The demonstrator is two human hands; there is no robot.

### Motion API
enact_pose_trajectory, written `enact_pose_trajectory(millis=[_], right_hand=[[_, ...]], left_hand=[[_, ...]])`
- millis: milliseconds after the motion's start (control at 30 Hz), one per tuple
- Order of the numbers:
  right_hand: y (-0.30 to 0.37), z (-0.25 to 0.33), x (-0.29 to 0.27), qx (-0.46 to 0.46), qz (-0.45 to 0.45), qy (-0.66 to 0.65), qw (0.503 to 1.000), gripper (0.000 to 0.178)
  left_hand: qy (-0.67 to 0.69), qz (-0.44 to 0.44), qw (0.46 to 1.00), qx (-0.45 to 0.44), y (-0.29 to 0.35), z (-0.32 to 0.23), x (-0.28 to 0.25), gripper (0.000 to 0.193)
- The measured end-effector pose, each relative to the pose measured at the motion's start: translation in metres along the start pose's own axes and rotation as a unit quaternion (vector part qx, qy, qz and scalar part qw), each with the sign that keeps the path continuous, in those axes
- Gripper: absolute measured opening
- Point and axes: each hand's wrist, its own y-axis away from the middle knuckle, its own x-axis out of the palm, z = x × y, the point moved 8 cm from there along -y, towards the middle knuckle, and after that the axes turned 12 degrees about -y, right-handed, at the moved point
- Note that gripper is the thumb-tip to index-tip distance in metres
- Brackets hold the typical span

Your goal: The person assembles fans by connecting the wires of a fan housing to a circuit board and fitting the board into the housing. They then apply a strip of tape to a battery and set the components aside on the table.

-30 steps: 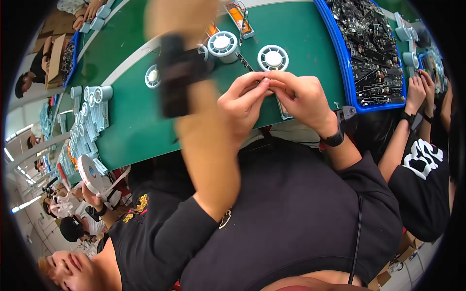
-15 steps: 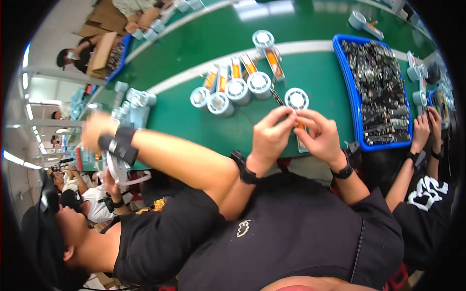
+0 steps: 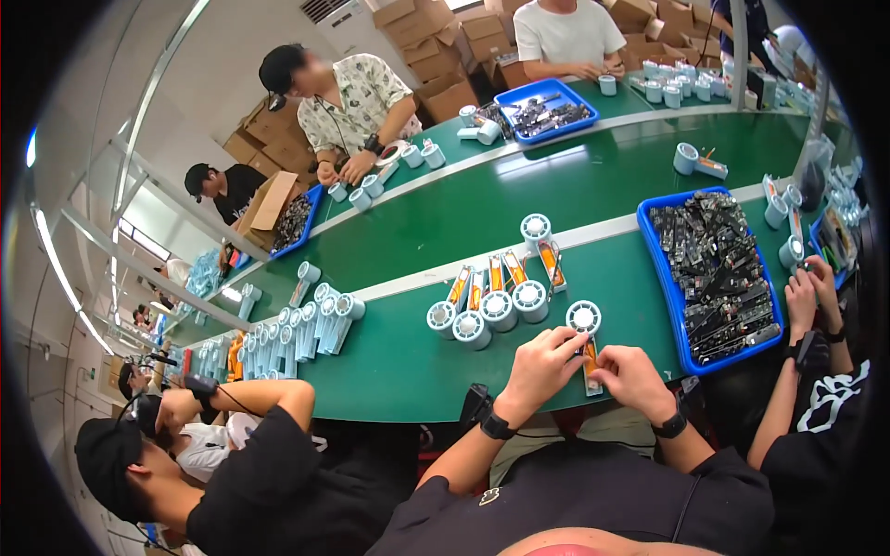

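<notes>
A light-blue handheld fan (image 3: 583, 317) lies in front of me, its round white-slotted head away from me. Its open handle shows an orange cell inside. My left hand (image 3: 542, 369) is closed in a pinch over the upper handle, just below the head. Whatever is between those fingertips is hidden. My right hand (image 3: 638, 382) grips the handle's right edge, with thumb and curled fingers beside the orange cell. Just beyond and left, several similar fans (image 3: 498, 309) stand in a cluster, orange cells showing in their handles.
On my right sits a blue tray (image 3: 687, 357) heaped with dark circuit boards. More light-blue housings (image 3: 306, 324) are lined up at left. A pale strip (image 3: 417, 278) divides the green table (image 3: 399, 371). Co-workers sit on both sides; others work across the table near another blue tray (image 3: 519, 139).
My view has tilted up, showing more of the far side. My hands have parted slightly and lowered onto the fan handle. The dark strip near my left fingers no longer shows. The left neighbour's arm has drawn back.
</notes>
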Motion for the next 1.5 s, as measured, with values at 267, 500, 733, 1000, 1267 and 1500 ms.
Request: enact_pose_trajectory(millis=[267,500,733,1000,1267,1500], right_hand=[[-0.001,0.012,0.002,0.010,0.036,0.129,0.991,0.024],[-0.006,0.013,0.010,0.054,0.107,0.248,0.961,0.026],[-0.018,0.008,0.026,0.081,0.264,0.101,0.956,0.027],[-0.032,-0.023,0.010,0.106,0.095,0.244,0.959,0.032],[-0.032,-0.043,0.006,0.040,0.085,0.139,0.986,0.036],[-0.042,-0.010,-0.021,0.061,0.041,0.243,0.967,0.025]], left_hand=[[0.019,0.041,0.999,-0.013,-0.011,0.010,0.016,0.029],[0.267,0.072,0.949,-0.152,-0.005,0.033,0.037,0.026],[0.384,0.083,0.892,-0.226,0.004,0.043,0.047,0.030],[0.511,0.160,0.818,-0.210,0.008,0.036,0.064,0.032],[0.558,0.230,0.779,-0.170,0.014,0.025,0.077,0.030],[0.632,0.202,0.723,-0.193,0.023,0.003,0.075,0.022]])
